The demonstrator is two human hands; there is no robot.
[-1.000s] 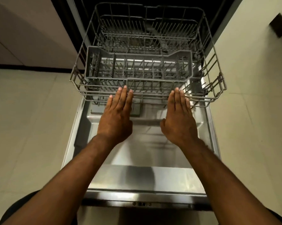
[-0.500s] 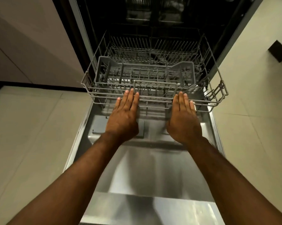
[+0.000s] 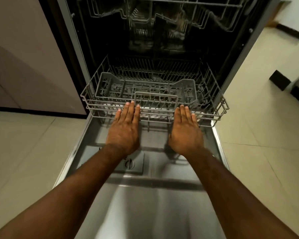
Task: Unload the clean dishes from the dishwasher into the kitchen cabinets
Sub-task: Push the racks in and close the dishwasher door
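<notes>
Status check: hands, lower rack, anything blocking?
Hands open: left hand and right hand flat, fingertips on lower rack front rim. Rack partly out over open door, looks empty. Nothing seen blocking.

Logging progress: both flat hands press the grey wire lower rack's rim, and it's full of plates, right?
No plates: the head view shows the grey wire lower rack holding only a grey plastic cutlery basket. Left hand and right hand press its rim.

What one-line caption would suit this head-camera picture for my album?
The left hand and right hand press flat on the front rim of the lower rack, above the open dishwasher door.
</notes>
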